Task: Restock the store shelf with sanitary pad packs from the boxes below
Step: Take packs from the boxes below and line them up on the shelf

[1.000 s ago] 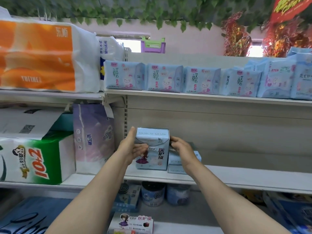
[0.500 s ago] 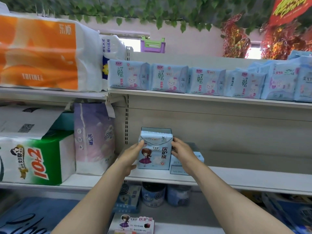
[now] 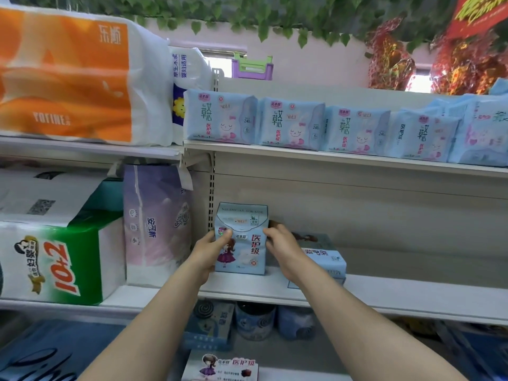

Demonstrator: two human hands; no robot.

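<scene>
Presently, pale-blue pad pack (image 3: 241,240) stands upright on shelf (image 3: 384,291), now set lower and leftward; left grip (image 3: 210,250) and right grip (image 3: 283,247) pinch its sides.

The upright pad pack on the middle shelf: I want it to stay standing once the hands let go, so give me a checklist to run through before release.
1. Upright pad pack bottom on the middle shelf: ok.
2. Front label faces out: ok.
3. Left hand grip on its left edge: ok, thumb on the front.
4. Right hand steadying the right edge: ok.
5. Support behind the pack: cannot tell, hidden.
6. Flat pack to its right lies flat, not standing: not ok.
</scene>
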